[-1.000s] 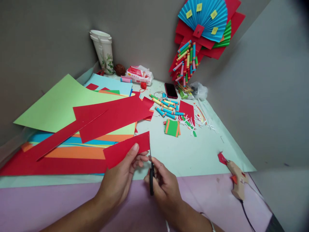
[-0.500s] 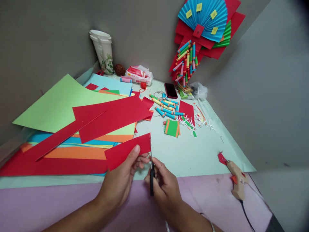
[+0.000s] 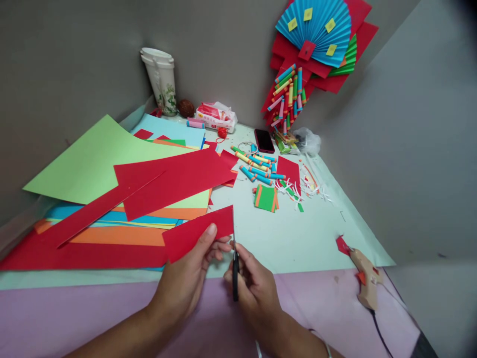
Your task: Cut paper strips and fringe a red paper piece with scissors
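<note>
**Red paper piece (image 3: 192, 234) held against the blades of scissors (image 3: 235, 276)**

The red paper piece is pinched in the left hand (image 3: 184, 281), with the thumb pressed flat on its face and the other fingers curled beneath its lower edge. The scissors are gripped in the right hand (image 3: 257, 288), the black handle partly covered by the fingers and the blades pointed away from the body along the right edge of the paper. How far the blades are parted cannot be told. Both hands are held close together over the near part of a pale green covering (image 3: 316, 243), and the red paper piece is held in front of the right end of the layered sheets.

Among those sheets, a light green sheet (image 3: 82, 169) is partly covered by a larger red sheet (image 3: 179, 181), and a narrow red strip (image 3: 89, 219) is laid slantwise beside it. Beyond the hands, green-and-orange squares (image 3: 265, 198) are stacked near a scattered group of paper tubes (image 3: 259, 166). White shreds (image 3: 316, 186) are strewn to the right of the squares. A glue gun (image 3: 367, 278) is placed well apart at the right. Against the wall, a blue pleated fan (image 3: 320, 30) is seen, backed by red paper.
</note>
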A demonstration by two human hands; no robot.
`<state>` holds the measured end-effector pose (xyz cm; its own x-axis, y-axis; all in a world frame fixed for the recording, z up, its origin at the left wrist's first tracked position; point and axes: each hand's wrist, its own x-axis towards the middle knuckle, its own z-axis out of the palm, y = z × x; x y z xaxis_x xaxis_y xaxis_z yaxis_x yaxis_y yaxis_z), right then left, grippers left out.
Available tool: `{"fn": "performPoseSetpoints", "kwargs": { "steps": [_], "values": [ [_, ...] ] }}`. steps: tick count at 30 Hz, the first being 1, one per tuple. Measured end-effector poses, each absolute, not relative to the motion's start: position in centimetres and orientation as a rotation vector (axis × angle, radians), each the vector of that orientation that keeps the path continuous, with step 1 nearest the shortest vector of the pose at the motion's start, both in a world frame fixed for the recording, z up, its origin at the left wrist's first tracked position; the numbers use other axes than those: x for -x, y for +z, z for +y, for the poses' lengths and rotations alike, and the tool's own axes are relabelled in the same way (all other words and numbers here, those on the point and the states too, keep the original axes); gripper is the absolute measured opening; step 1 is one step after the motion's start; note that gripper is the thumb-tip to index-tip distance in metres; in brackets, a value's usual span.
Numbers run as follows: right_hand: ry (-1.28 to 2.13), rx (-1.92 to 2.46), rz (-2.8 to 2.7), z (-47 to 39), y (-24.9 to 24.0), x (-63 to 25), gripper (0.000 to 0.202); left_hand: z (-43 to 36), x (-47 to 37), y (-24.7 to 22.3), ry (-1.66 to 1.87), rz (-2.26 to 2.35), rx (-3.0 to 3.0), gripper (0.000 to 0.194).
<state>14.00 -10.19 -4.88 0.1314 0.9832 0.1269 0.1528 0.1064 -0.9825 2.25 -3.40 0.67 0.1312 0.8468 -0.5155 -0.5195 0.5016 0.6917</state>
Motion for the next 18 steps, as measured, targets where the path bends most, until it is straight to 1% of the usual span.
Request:
{"fn": "performPoseSetpoints", "kwargs": {
  "steps": [6, 18],
  "values": [
    [0.919, 1.317, -1.282, -10.12, -4.65, -14.10, 0.043, -3.49, -2.30, 0.60, 1.047, 1.027, -0.406, 0.029],
    [0.939, 1.314, -1.181, -9.95, -4.34, -13.76, 0.044, -3.46, -2.28, 0.38, 1.056, 1.044, -0.451, 0.029]
  ]
}}
